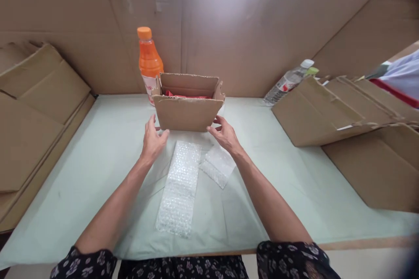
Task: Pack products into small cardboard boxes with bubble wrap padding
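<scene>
Item: open cardboard box point(188, 111), centre of the table point(98, 157) toward its far edge, your two hands at its lower front corners.

Your left hand point(152, 139) sits open at the box's near left corner, fingers spread and thumb touching the front wall; your right hand point(225, 134) sits open at the near right corner, fingertips against the box, gripping nothing. Contents: something red point(183, 94), mostly hidden by the front wall, not identifiable. Behind the box's left side: an orange bottle point(149, 59), its base hidden. Before the box: a long bubble-wrap strip point(180, 185) and a smaller bubble-wrap piece point(218, 165), partly under your right wrist. Right edge: flattened cartons point(340, 111), with a clear bottle point(288, 80) half concealed behind them. Left edge: more flat cardboard point(36, 113), cut off.
</scene>
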A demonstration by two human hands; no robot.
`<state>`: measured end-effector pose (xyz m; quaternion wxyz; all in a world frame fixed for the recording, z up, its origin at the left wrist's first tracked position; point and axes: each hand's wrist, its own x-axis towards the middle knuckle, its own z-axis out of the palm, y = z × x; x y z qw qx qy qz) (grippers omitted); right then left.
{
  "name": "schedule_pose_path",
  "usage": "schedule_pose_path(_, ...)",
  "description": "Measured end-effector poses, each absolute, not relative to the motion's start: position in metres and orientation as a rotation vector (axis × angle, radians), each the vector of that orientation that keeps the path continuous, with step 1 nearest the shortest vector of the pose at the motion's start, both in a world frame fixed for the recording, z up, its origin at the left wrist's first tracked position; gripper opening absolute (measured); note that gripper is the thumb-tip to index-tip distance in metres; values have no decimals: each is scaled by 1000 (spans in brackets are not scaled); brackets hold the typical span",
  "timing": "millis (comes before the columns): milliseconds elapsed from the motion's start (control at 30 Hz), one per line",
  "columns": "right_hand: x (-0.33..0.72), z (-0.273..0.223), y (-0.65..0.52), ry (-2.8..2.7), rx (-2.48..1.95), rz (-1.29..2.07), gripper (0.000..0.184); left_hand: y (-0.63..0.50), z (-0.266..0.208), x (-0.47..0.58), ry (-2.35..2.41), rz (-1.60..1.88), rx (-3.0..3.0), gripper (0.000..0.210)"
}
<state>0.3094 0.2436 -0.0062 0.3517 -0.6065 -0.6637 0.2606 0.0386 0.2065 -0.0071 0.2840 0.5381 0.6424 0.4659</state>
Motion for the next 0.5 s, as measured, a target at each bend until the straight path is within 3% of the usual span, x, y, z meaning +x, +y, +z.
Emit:
schedule_pose_path(133, 297, -15, 277, -1667, -1585, 700, 44, 248, -12, 53, 1582, 1364, 1358, 76)
schedule_pose_path(300, 327, -9, 262, -1667, -1562, 757, 49, 212, -17, 43, 1718, 1329, 1390, 83)
schedule_pose_path(400, 359, -6, 211, -1809, -1586, 739, 46, 153, -20, 32, 1740, 1148, 1705, 59)
schedule_pose_path(500, 372, -19, 156, -1981, -1632, 632, 61, 97, -30, 35, 1541, 940, 2100, 35)
